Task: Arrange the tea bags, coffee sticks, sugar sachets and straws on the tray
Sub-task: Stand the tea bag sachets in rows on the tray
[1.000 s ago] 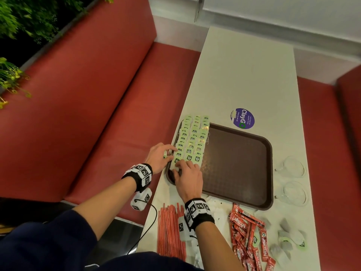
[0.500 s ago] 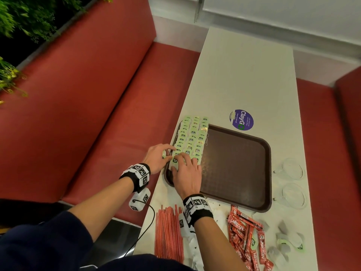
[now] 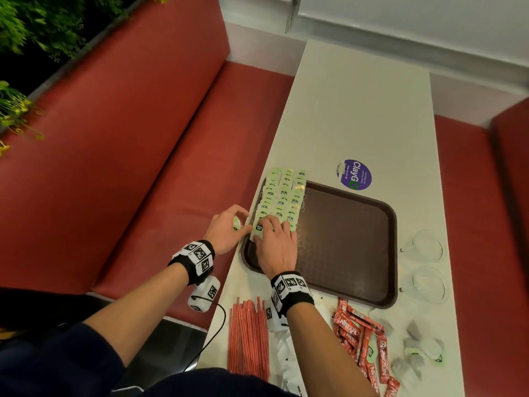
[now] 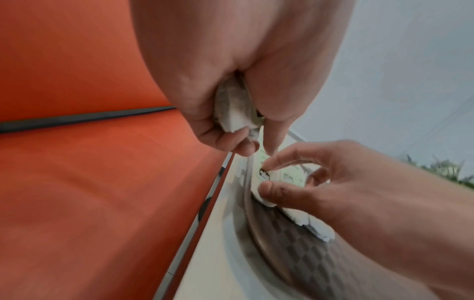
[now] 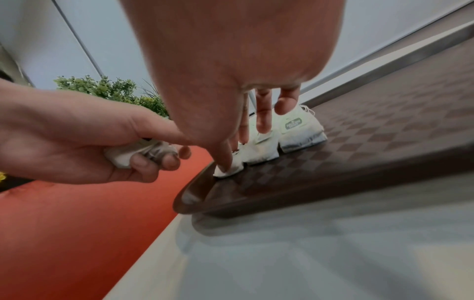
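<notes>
Left of the tray [image 3: 392,253], the left hand [image 3: 226,230] hovers off the worktop [image 3: 363,110] edge over the red bench seat [image 3: 160,224], its fingers [image 4: 225,142] curled around a small bunch of spare tea bags [image 4: 233,109], much as a second ago. On the tray's left strip lie the rows of tea bags [image 3: 283,196], three across, running past the tray's far rim. The right hand [image 3: 276,245] is over the near end of those rows, its fingers [image 5: 264,119] spread and pressing down on the nearest bags, thumb tip on the bag at the tray's left rim; compared with a second ago it has slid slightly farther along the rows, and the nearest bag's dark label now shows beside the index finger. Near of the tray, the red straws [image 3: 249,339] lie in a bundle, then white sugar sachets [image 3: 286,353] partly under the right forearm, then a heap of red coffee sticks [image 3: 360,345] and a few loose tea bags [image 3: 423,351]. Right of the tray stand two glass cups [image 3: 426,247], and beyond its far rim is a purple round sticker [image 3: 354,175]. All of these are unmoved.
</notes>
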Demonstrator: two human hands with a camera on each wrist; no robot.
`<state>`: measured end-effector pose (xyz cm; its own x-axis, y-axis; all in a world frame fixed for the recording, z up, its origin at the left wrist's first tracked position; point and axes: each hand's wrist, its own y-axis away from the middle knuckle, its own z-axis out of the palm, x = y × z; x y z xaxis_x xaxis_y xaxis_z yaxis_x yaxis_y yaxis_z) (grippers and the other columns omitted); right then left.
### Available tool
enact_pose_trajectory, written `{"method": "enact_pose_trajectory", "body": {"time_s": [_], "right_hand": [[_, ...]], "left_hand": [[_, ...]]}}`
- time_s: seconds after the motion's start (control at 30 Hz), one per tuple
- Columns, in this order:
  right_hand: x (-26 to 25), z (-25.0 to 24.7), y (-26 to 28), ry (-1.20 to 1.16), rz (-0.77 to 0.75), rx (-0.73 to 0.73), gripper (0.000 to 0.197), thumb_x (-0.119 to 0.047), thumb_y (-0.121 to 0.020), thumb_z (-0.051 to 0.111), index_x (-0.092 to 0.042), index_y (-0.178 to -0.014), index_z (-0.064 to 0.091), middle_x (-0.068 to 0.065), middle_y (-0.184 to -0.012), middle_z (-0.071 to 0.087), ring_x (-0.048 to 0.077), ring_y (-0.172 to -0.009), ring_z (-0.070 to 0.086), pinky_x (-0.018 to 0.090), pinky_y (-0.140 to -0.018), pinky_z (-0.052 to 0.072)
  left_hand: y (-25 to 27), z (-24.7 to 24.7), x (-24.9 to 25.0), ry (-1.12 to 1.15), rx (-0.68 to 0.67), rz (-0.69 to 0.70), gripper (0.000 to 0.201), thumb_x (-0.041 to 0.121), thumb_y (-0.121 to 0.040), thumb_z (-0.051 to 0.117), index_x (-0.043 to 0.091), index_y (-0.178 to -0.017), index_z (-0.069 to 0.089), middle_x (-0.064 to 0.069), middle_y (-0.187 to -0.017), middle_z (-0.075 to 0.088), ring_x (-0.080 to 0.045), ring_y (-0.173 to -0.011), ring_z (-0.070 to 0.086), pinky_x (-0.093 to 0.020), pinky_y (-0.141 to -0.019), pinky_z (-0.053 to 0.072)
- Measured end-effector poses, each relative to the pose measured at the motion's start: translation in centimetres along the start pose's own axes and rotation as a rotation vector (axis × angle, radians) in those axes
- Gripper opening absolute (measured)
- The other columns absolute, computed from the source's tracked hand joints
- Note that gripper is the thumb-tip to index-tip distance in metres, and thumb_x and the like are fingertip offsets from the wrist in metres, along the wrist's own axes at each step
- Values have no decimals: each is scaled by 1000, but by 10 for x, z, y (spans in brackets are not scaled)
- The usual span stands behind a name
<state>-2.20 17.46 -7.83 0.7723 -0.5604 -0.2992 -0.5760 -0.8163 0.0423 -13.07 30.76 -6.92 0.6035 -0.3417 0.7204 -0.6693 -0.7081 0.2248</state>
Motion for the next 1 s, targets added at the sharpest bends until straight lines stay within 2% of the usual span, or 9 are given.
{"method": "enact_pose_trajectory", "body": {"time_s": [0.17, 0.27, 0.4, 0.47, 0.57, 0.67, 0.87, 0.93, 1.0], "right_hand": [[15, -20, 12, -172, 68, 121, 34, -40, -103, 67, -31, -136, 64, -11, -142, 62, 19, -121, 53, 41, -96, 49], [25, -32, 27, -360, 134, 172, 28, -35, -103, 69, -32, -131, 67, -11, -131, 68, 15, -114, 56, 38, -97, 50], [11, -69, 52, -818, 162, 69, 9, -31, -103, 73, -32, -112, 74, -18, -99, 77, 2, -88, 69, 19, -78, 53], [-1, -86, 65, -966, 124, -20, 5, -32, -103, 75, -30, -108, 75, -14, -91, 78, 0, -85, 73, 13, -74, 54], [-10, -92, 77, -967, 80, -53, 16, -43, -99, 78, -38, -111, 70, -4, -88, 73, 11, -81, 72, 31, -77, 61], [-8, -95, 78, -960, 106, -54, 29, -49, -97, 78, -44, -122, 65, 0, -91, 70, 15, -80, 69, 27, -78, 59], [-3, -94, 77, -901, 74, -48, 17, -22, -98, 80, -36, -104, 71, -6, -92, 71, 14, -78, 67, 33, -75, 59], [-2, -101, 76, -980, 97, -62, 12, -17, -98, 80, -26, -100, 72, -7, -96, 75, 14, -81, 72, 33, -77, 63], [4, -107, 75, -1016, 124, -59, 9, -20, -98, 81, -23, -100, 72, -10, -100, 78, 10, -87, 73, 27, -80, 62]], "left_hand": [[25, -9, 11, 215, 59, -95, 25, 42, -92, 84, 32, -109, 69, 15, -103, 72, -7, -94, 69, -31, -82, 50], [42, -9, 24, 544, 9, -213, 34, 47, -92, 83, 23, -109, 67, 7, -99, 69, -13, -66, 63, -29, -60, 49], [57, -8, 51, 969, -94, -386, 49, 56, -100, 66, 10, -113, 54, 1, -80, 63, -15, -61, 55, -25, -50, 43], [62, -7, 61, 1127, -155, -449, 47, 60, -104, 58, 13, -106, 53, -2, -77, 66, -16, -60, 59, -28, -52, 46], [68, -5, 72, 1221, -201, -515, 49, 67, -104, 52, 20, -93, 51, -4, -80, 68, -20, -66, 66, -33, -61, 52], [75, -5, 80, 1265, -233, -504, 48, 64, -108, 44, 18, -94, 46, -2, -80, 74, -20, -70, 72, -30, -62, 58], [81, -5, 88, 1279, -281, -506, 48, 55, -112, 41, 18, -82, 49, -3, -80, 74, -19, -78, 77, -32, -68, 61], [78, -4, 80, 1287, -288, -509, 45, 58, -106, 57, 16, -91, 52, -13, -108, 77, -29, -106, 77, -42, -86, 61], [77, -3, 69, 1277, -249, -518, 61, 62, -94, 72, 11, -125, 60, -14, -131, 72, -30, -110, 74, -44, -84, 62]]}}
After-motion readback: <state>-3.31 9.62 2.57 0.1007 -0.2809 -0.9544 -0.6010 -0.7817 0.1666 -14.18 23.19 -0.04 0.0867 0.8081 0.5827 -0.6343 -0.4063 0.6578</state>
